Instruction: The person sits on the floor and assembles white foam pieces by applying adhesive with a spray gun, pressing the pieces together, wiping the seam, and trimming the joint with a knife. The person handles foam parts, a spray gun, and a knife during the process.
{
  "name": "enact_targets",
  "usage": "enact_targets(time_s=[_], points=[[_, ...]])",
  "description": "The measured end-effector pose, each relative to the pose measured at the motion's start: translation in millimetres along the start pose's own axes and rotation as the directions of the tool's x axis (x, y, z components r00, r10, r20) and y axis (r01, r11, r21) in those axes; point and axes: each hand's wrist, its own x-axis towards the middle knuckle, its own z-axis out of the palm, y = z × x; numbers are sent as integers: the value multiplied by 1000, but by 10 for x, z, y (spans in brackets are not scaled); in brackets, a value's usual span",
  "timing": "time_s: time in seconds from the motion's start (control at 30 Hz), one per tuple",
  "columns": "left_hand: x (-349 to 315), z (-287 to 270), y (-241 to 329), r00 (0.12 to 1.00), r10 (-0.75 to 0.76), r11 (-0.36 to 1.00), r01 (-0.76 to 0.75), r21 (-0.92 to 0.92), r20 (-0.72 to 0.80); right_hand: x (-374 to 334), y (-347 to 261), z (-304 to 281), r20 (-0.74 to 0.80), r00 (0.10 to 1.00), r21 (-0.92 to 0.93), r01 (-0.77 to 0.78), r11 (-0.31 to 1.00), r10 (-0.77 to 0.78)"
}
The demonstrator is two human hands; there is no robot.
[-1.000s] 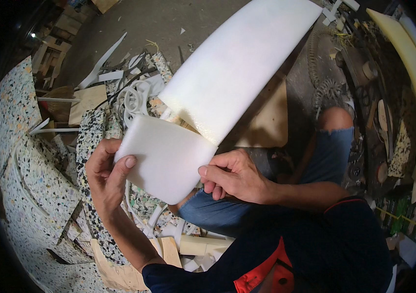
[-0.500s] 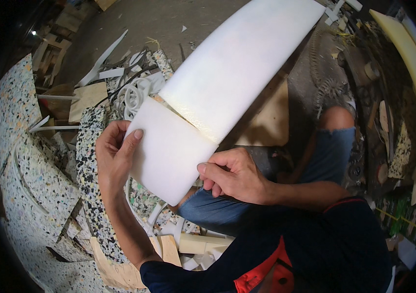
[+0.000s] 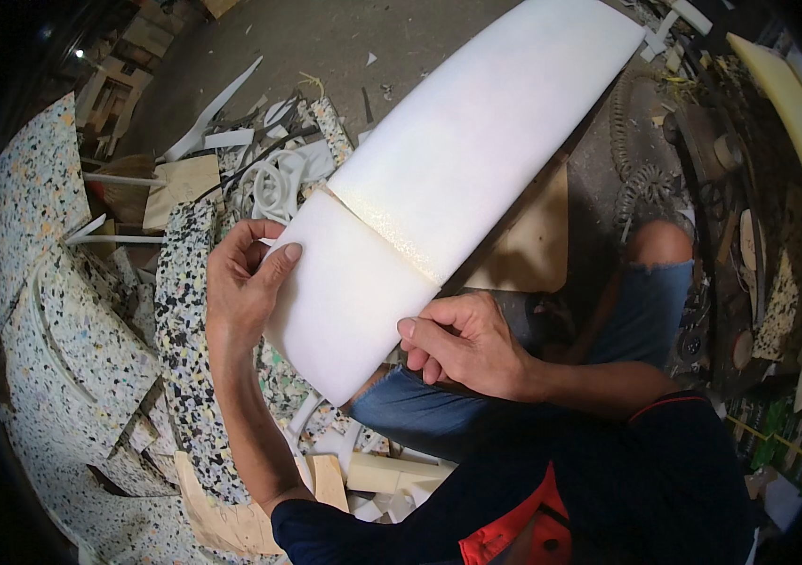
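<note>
White foam sheet (image 3: 439, 198), long, folded at a crease above both grips. Left hand (image 3: 241, 282) and right hand (image 3: 467, 344) pinch its lower flap's opposite edges. Risk: the unsupported far length sags and probably tears at the crease.

Speckled foam slabs (image 3: 53, 273), white foam scraps (image 3: 279, 184), wooden board (image 3: 528, 240)

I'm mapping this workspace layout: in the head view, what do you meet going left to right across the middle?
Speckled foam sheet → left hand → white foam piece → right hand → denim-clad knee → cream foam strip.
</note>
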Motion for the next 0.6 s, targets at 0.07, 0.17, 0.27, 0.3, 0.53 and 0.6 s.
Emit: enact_targets(time_s=[0.07,0.17,0.27,0.3,0.53,0.6], points=[[11,2,-5,1000,-4,1000,4,-3,1,1,2,-1,5,1000,-4,20,1000,-20],[32,12,-12,1000,-6,1000,6,-16,-6,2,0,7,-5,1000,-23,16,1000,-16],[45,19,-5,1000,-11,1000,11,-24,5,0,3,18,-27,1000,16,5,1000,-5],[45,19,1,1000,-16,1000,17,-23,8,2,6,19,-31,1000,10,5,1000,-5],[47,23,39,999,-35,999,35,-13,25,12,35,18,-32,998,21,48,999,-48],[60,31,37,1000,-9,1000,9,-14,23,12,44,19,-39,998,17,47,999,-46]])
